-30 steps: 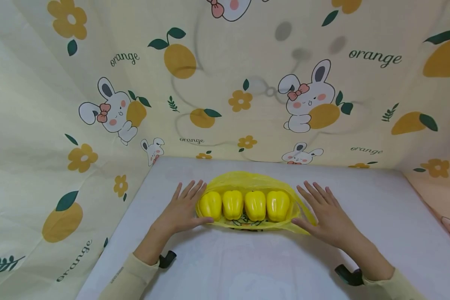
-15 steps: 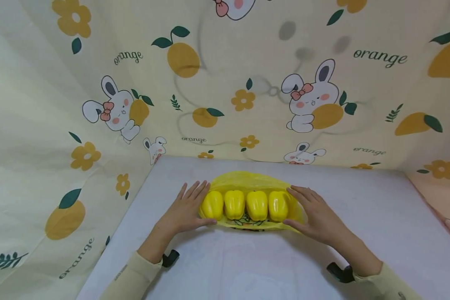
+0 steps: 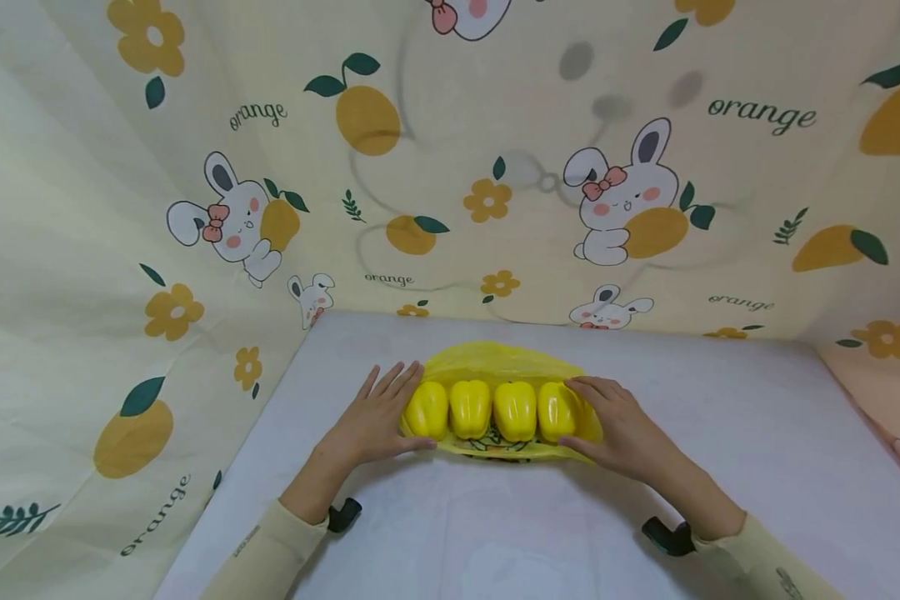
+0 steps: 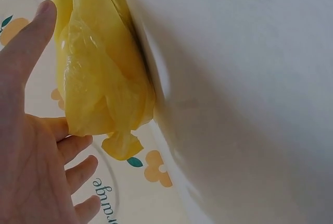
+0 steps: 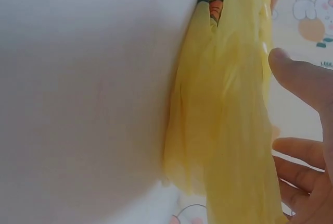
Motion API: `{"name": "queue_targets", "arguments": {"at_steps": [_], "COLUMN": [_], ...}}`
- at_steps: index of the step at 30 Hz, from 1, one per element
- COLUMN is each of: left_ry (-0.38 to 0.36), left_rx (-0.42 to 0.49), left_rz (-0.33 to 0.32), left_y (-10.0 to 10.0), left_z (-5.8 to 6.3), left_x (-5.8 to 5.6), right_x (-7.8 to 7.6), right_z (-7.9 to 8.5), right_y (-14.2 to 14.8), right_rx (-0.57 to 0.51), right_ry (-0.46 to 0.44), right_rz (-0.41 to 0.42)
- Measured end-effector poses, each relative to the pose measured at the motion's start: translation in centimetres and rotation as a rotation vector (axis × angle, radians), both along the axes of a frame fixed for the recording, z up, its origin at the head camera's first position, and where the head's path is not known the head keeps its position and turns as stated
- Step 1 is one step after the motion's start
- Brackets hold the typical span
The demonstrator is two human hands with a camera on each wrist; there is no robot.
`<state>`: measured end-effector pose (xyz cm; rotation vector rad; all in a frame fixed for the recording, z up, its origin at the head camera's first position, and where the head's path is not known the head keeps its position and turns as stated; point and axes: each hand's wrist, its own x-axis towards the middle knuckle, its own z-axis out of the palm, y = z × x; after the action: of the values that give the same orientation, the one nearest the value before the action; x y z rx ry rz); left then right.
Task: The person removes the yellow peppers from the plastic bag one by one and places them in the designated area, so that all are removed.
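Holding four peppers [image 3: 515,412] in a single row, the yellow bag [image 3: 506,360] is laid near the middle of the table [image 3: 510,533], with its long axis set left to right across the person's front. Its mouth is spread upward, so the peppers are shown from above; along the near side, part of a dark-and-orange print [image 5: 217,5] is seen.

The bag is flanked at its two ends: it is placed to the right of the left hand [image 3: 375,423] and to the left of the right hand [image 3: 621,423], and neither hand can be called clearly nearer. The outermost pepper at each end is bordered by a thumb on the near side and fingers on the far side, with the palms turned inward. The left fingers are spread, well apart from the thumb, and nothing is gripped by them. The right fingers are held closer together and relaxed, with the thumb likewise apart; no pinch is shown, and how firmly the plastic is touched cannot be told.

Both forearms are slanted inward in pale sleeves [image 3: 270,546], with a black device [image 3: 343,515] worn at each wrist. Behind the table a patterned backdrop [image 3: 450,108] is hung.
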<state>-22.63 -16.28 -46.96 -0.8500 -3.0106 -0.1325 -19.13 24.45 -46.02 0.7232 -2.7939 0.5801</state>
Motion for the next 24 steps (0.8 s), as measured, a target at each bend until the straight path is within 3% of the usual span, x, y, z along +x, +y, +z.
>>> {"name": "queue_targets", "arguments": {"at_steps": [24], "left_ry": [-0.021], "left_rx": [0.003], "left_rz": [0.009], "left_y": [0.4], "left_z": [-0.3], "left_x": [0.0], "right_x": [-1.3], "right_z": [-0.7], "right_y": [-0.2], "right_rx": [0.021], "right_ry": [-0.067], "right_rz": [-0.045]}}
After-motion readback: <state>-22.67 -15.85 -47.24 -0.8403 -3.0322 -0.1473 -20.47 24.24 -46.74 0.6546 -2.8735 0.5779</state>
